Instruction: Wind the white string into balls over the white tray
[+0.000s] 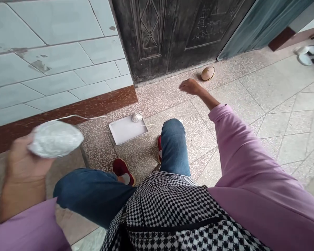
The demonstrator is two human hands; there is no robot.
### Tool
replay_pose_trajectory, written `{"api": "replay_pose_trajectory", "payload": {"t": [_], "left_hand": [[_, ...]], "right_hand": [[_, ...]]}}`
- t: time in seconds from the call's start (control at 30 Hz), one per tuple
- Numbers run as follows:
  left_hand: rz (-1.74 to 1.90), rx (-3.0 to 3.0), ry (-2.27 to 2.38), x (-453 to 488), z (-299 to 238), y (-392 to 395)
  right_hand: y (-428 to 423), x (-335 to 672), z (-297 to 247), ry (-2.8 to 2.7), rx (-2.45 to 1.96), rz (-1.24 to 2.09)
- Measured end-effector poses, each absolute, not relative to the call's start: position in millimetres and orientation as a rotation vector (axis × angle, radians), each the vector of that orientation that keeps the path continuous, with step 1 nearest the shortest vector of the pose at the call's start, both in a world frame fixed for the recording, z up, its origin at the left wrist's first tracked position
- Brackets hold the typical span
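1. Okay, so the left hand (26, 157) is up at the near left with a white bundle (58, 139), fingers wrapped around its left and under side, closed on it. Holding it out there probably keeps it clear of the knees (174, 139).

2. Right hand (190, 86) is stretched out to the far side, loosely curled, near a tan round thing (207, 73) on the floor but not touching it. Can't tell if it's pinching anything, maybe a thread too fine to show.

3. A shallow pale tray (124, 134) sits flat on the floor past the feet, with a small whitish ball (136, 118) at its far right corner. My guess: the rim stops it rolling.

4. White cord (83, 118) runs along the wall base toward the tray; can't tell if it joins the bundle.

5. Texture-wise, the bundle is lens-shaped, pointy on the right, a bit blurred, like wound fibre. Floor (159, 92) is speckled stone, door (178, 35) dark with raised panels, apron (172, 202) black-and-white check.
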State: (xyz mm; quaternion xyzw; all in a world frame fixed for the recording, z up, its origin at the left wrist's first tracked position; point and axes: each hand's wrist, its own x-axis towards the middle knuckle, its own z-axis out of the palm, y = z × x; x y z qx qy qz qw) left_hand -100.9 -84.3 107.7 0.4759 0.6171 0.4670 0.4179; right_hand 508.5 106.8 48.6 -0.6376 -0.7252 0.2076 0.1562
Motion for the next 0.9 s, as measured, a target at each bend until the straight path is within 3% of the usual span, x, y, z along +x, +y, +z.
{"api": "replay_pose_trajectory", "payload": {"t": [0.1,0.23,0.33,0.47,0.7,0.9], "left_hand": [[1.119,1.072,1.508,-74,86,-57],[1.060,1.231,1.517,-60,87,-50],[1.034,1.531,1.553,-62,92,-58],[0.966,1.918,1.675,-75,85,-67],[0.430,2.178,2.092,-140,67,-76],[0.281,1.832,2.456,-198,59,-87]], "right_hand": [[100,412,43,-2.024,-1.517,0.998],[59,276,35,-1.761,-0.783,1.606],[27,216,28,-1.673,-0.536,1.760],[11,207,13,-1.821,-0.511,1.795],[52,343,-1,-2.063,-0.661,1.637],[94,540,34,-2.164,-1.656,0.707]]}}
